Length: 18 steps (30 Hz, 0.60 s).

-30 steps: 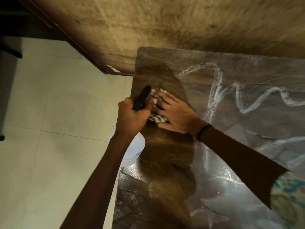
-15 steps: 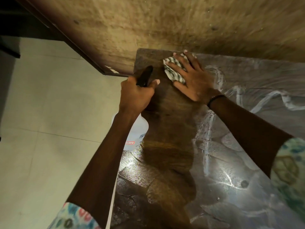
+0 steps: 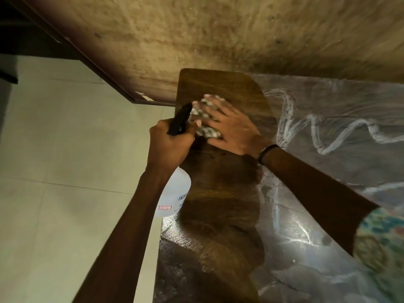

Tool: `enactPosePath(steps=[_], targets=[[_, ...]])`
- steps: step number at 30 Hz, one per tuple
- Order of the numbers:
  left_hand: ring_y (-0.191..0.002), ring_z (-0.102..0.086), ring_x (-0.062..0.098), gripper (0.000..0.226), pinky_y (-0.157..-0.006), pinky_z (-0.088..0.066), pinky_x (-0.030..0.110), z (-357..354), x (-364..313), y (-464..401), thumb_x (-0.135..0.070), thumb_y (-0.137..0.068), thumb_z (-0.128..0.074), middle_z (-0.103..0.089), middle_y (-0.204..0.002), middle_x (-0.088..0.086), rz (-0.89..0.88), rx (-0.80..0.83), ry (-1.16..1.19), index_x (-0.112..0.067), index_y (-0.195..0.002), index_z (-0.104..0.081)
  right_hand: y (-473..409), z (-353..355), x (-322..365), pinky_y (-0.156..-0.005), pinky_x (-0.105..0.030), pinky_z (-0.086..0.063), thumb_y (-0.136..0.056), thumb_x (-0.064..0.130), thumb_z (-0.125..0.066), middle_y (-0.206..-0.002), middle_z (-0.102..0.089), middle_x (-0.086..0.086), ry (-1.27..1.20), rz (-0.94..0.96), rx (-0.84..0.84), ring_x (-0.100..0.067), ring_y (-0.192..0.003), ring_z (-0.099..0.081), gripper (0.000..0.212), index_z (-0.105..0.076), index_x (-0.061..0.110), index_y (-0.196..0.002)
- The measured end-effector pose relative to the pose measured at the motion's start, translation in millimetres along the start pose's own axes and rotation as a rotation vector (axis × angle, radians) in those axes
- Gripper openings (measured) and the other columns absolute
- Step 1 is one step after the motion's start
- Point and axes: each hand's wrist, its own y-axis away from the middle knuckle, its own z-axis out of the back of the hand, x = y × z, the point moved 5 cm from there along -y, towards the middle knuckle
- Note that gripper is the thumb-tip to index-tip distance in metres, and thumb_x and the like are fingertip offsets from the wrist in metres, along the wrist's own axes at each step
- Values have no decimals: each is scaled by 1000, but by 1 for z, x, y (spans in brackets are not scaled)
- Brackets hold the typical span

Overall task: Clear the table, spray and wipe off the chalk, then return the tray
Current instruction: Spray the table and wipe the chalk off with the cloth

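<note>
Your left hand (image 3: pixel 169 145) has its grip clamped round the black head of the spray bottle (image 3: pixel 175 197), whose white body hangs beside the bench's left edge, below your wrist. Your right hand (image 3: pixel 231 130) lies flat with fingers spread, pressing the checked cloth (image 3: pixel 204 121) onto the bench (image 3: pixel 220 204) near its far left corner; its grip is apart, fingers straight over the cloth, which is blurred. The cloth sits just beside the bottle's black head. The strip of bench under and nearer than the cloth shows dark, bare wood grain. To the right of that strip the surface is hazy grey, with white chalk (image 3: pixel 328 136) squiggles running across it. A dark band (image 3: pixel 265 152) circles your right wrist, and a patterned sleeve (image 3: pixel 382 241) shows at the right edge. The bench meets a mottled wall (image 3: pixel 218 36) at its far side, and pale floor tiles (image 3: pixel 54 171) lie to the left.
</note>
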Motion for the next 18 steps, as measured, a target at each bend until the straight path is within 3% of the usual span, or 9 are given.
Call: enactPosePath(steps=[4, 9, 11, 13, 18], targets=[[-62, -55, 21, 38, -63, -43, 29, 3, 4, 7, -40, -81, -68, -71, -87, 13, 3, 25, 28, -4, -94, -67, 39, 13, -57, -116, -51, -24, -89, 52, -35, -159, -22, -3, -56, -223, -52, -31, -147, -13, 64, -29, 30, -149], [-73, -59, 25, 37, -65, -46, 30, 9, 15, 19, -41, -82, -67, -70, -90, 12, -24, 45, 25, -7, -96, -66, -8, 17, -67, -120, -49, -11, -90, 57, -26, -160, -17, -8, -64, -601, -68, -36, -147, -8, 66, -18, 32, -151], [-73, -59, 26, 37, -66, -46, 30, 10, 20, 23, -42, -82, -66, -70, -89, 12, -43, 51, 12, -7, -94, -67, -29, 16, -43, -119, -47, -11, -94, 51, -32, -160, -17, -7, -54, -556, -49, -36, -147, -9, 62, -19, 30, -151], [-69, -58, 26, 38, -64, -46, 30, 10, 25, 27, -42, -82, -66, -70, -86, 12, -76, 54, -24, -5, -90, -68, -32, 11, -12, -119, -47, -13, -90, 52, -26, -160, -18, -6, 0, -404, -32, -35, -147, -10, 65, -21, 30, -151], [-63, -58, 27, 35, -60, -46, 29, 3, 23, 33, -39, -83, -67, -71, -82, 13, -128, 66, -89, -4, -85, -69, 37, -6, 27, -119, -48, -18, -91, 49, -36, -159, -23, -5, 23, -193, -46, -32, -147, -15, 64, -27, 27, -150]])
